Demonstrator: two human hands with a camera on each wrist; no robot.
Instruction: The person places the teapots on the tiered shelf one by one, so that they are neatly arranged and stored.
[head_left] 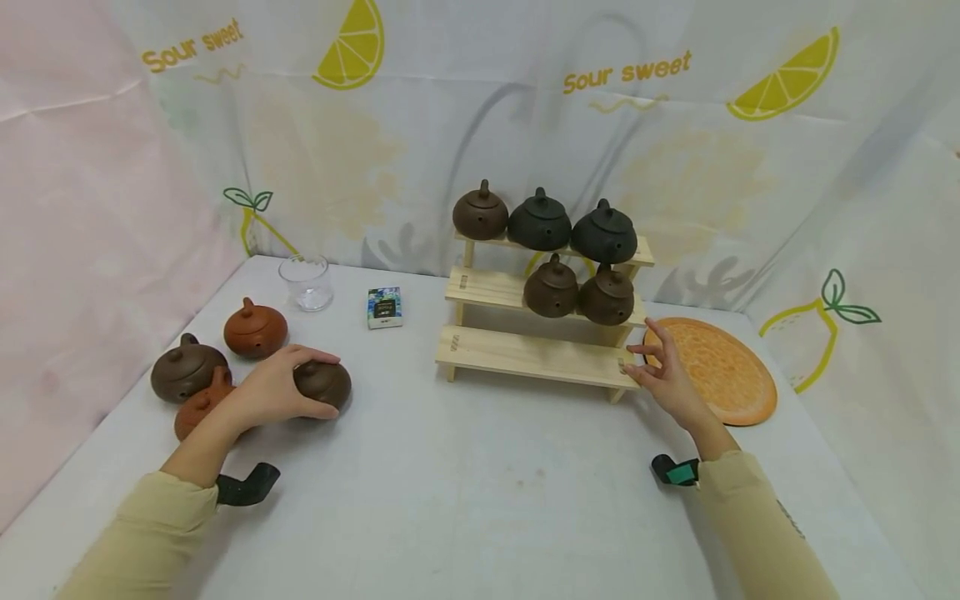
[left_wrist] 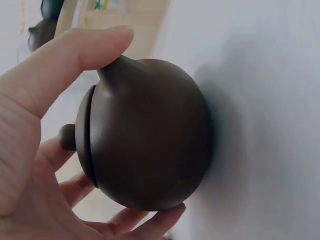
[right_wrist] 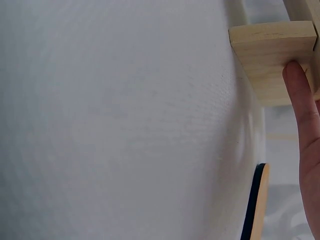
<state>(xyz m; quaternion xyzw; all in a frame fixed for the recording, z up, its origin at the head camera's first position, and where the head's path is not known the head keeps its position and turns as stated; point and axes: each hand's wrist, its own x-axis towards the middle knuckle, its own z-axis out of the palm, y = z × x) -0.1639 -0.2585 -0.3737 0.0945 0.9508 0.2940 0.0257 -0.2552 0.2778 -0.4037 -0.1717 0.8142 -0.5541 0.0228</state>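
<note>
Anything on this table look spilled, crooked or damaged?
Nothing looks knocked over or broken, and the teapots on the wooden stand sit upright, lids on. The only slight oddity: a few faint brownish spots on the white tabletop in front of it, cause unclear.

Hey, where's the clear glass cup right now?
In the head view, the clear glass cup stands at the back left of the table, left of the small patterned box and behind a reddish-brown teapot.

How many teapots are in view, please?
9: three teapots on the top shelf, two teapots on the middle shelf, two reddish teapots and a brown teapot at the table's left, and one teapot in the left grip. More may be hidden.
</note>
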